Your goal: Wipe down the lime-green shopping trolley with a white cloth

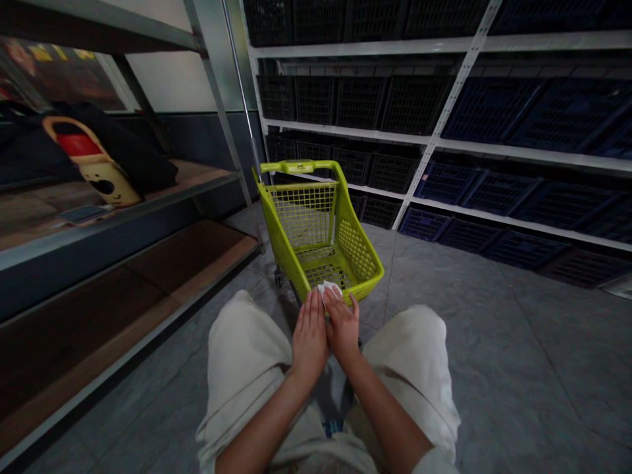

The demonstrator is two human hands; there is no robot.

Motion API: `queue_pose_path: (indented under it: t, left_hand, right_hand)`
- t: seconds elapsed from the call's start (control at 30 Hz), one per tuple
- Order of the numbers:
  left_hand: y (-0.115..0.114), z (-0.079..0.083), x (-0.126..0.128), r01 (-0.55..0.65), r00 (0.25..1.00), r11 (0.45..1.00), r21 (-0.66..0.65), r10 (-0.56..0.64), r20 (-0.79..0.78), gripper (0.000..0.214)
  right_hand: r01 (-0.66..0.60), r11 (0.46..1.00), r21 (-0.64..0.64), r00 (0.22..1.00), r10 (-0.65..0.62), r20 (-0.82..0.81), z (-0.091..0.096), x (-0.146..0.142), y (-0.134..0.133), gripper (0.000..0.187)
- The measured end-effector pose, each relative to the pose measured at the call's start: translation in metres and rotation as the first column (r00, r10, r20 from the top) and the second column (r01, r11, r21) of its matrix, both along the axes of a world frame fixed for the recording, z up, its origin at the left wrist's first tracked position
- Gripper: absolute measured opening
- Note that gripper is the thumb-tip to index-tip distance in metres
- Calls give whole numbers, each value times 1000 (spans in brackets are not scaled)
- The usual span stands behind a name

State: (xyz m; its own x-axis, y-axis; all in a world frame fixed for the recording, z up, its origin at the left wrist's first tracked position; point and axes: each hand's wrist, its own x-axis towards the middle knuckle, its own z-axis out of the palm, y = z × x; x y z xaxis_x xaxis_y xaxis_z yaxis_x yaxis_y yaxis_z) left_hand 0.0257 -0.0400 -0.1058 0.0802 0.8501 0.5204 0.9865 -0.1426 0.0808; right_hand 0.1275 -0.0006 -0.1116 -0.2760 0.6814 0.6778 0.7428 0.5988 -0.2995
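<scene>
Item 1, white cloth (330, 287): found crumpled on the near rim (364, 284) of the yellow-green cart (356, 253), presumably pinned there against slipping. Grip, right hand (342, 326): closed over the white cloth, fingers angled down onto it, with one outer finger splayed aside. Grip, left hand (310, 329): laid straight alongside, fingers pressed together, perhaps to steady the corner; could not tell of any pinch beneath, with the palm hidden.

Item 2, yellow-green cart: stood on the grey floor (494, 342) between the knees in pale trousers (247, 368), near end inward, likely for easy reach; carried a handle (299, 166) at the far end and a thin metal pole (241, 85) rising by its left corner.

Item 3, metal shelf unit (237, 178), left: held a cartoon-faced container (111, 178), stood upright but leaning in view, beside dark fabric (141, 155) and a flat object (85, 214).

Item 4, white rack (434, 138), behind: stored black crates (363, 102) and blue crates (494, 108) in rows, seemingly sorted by colour.
</scene>
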Motion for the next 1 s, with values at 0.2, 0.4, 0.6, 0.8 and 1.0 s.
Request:
queue_pose_path:
  t: [0.2, 0.4, 0.6, 0.8, 1.0]
  left_hand:
    - [-4, 7, -4, 32, 999, 999, -33, -32, -8, 82]
    - [-3, 7, -1, 36, 999, 999, -20, -36, -6, 84]
    - [-2, 4, -1, 43, 999, 999, -27, -42, 28, 86]
    - [-5, 5, -6, 48, 999, 998, -34, -48, -1, 82]
    - [-7, 8, -5, 51, 999, 998, -33, -51, 0, 85]
  right_hand:
    - [-53, 998, 25, 987, 48, 150, 1, 72, 34, 76]
    - [274, 960, 63, 961, -276, 22, -6, 126, 67, 66]
    - [144, 989, 33, 989, -144, -10, -8, 44, 24, 78]
    - [-100, 995, -31, 991, 102, 85, 5, 16, 0, 80]
    - [55, 998, 44, 990, -61, 126, 4, 101, 42, 74]
